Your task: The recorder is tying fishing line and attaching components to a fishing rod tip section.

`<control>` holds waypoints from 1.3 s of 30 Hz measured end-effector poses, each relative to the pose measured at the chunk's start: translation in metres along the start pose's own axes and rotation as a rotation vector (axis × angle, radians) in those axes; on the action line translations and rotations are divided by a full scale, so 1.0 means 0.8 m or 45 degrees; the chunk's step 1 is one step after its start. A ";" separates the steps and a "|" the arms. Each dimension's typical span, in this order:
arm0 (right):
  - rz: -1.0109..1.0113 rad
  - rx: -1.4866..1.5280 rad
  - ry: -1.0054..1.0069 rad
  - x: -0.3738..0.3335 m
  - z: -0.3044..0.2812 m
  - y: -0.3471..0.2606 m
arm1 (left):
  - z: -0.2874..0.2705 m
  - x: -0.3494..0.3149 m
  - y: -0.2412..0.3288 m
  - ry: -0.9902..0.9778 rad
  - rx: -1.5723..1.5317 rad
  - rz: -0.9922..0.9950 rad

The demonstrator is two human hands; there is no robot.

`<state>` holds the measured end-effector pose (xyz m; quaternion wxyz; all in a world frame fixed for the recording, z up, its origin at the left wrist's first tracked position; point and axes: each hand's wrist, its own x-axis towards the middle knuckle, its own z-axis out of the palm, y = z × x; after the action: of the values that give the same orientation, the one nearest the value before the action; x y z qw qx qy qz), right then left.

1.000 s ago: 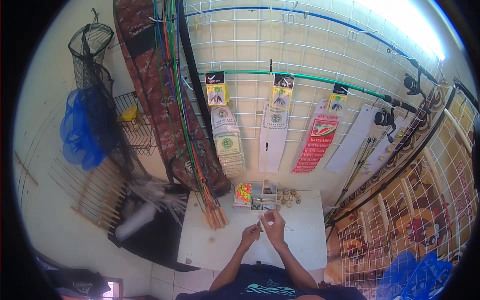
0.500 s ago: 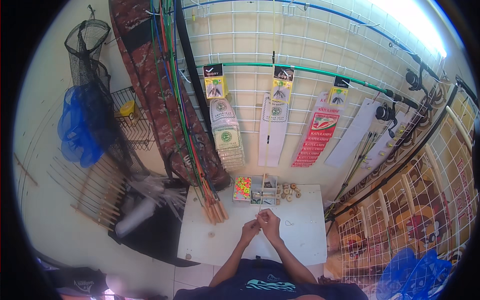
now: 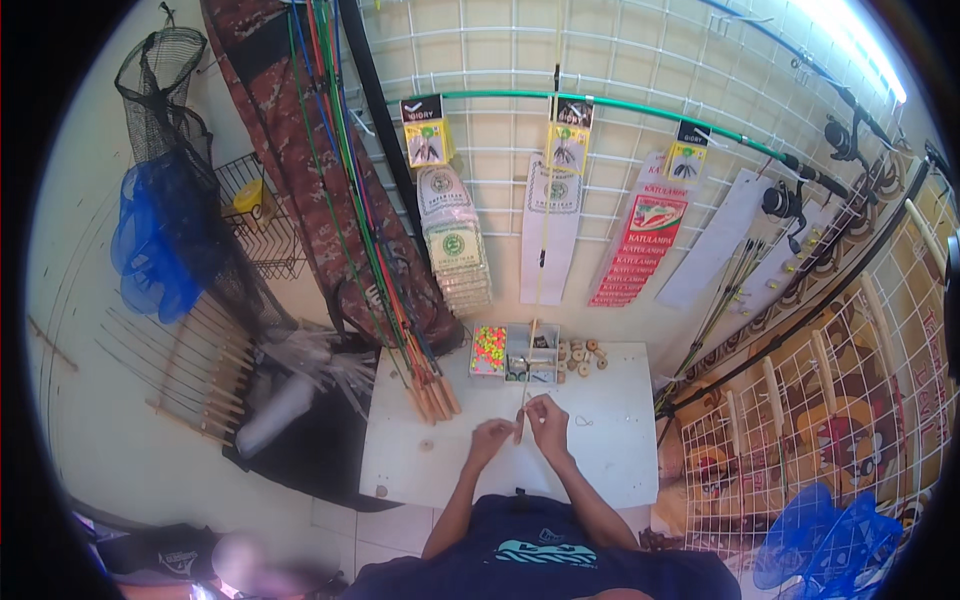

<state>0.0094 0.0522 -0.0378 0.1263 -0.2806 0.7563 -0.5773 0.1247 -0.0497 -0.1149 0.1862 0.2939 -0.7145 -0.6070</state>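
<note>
A thin, pale fishing rod (image 3: 541, 262) with a short wooden handle (image 3: 519, 428) stands nearly upright in front of me, its handle end between my hands above the white table. My right hand (image 3: 549, 422) is closed, its fingertips pinching at the rod just above the handle. To the left of the handle, my left hand (image 3: 489, 441) is closed with its fingertips together beside it. What the left fingers hold is too small to make out. Behind the rod sits a grey compartment box (image 3: 545, 342) with small parts, next to a box of bright floats (image 3: 488, 350).
Several cork rings (image 3: 581, 361) lie right of the boxes, and a small loop of line (image 3: 584, 421) lies nearer. Rods with wooden handles (image 3: 432, 398) lean on the table's left side. Packets (image 3: 452, 245) hang on the wire grid behind; a camouflage rod bag (image 3: 300, 130) stands left.
My hands have moved apart, the left one to the left and the right one slightly to the right. The wooden handle now shows between them. The whole view has shifted a little.
</note>
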 end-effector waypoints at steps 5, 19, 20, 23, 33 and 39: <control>-0.006 -0.074 -0.035 0.001 -0.004 -0.004 | -0.053 -0.024 -0.031 0.720 0.050 0.138; 0.049 -0.037 -0.101 0.005 0.000 -0.005 | -0.104 -0.076 -0.106 0.624 1.007 -0.218; 0.047 -0.032 -0.091 0.006 -0.001 0.000 | -0.103 -0.073 -0.110 0.613 1.007 -0.215; 0.040 -0.036 -0.081 0.006 0.000 0.004 | -0.102 -0.073 -0.109 0.535 0.823 -0.259; 0.015 -0.034 -0.090 0.008 -0.001 0.004 | -0.064 -0.043 0.032 -0.261 -0.160 -0.322; -0.025 0.045 -0.129 0.004 -0.002 0.001 | -0.051 -0.037 0.065 -0.609 0.195 -0.212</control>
<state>0.0054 0.0521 -0.0378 0.1637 -0.3145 0.7360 -0.5767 0.1622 -0.0566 -0.0535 -0.0612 0.2133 -0.7553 -0.6166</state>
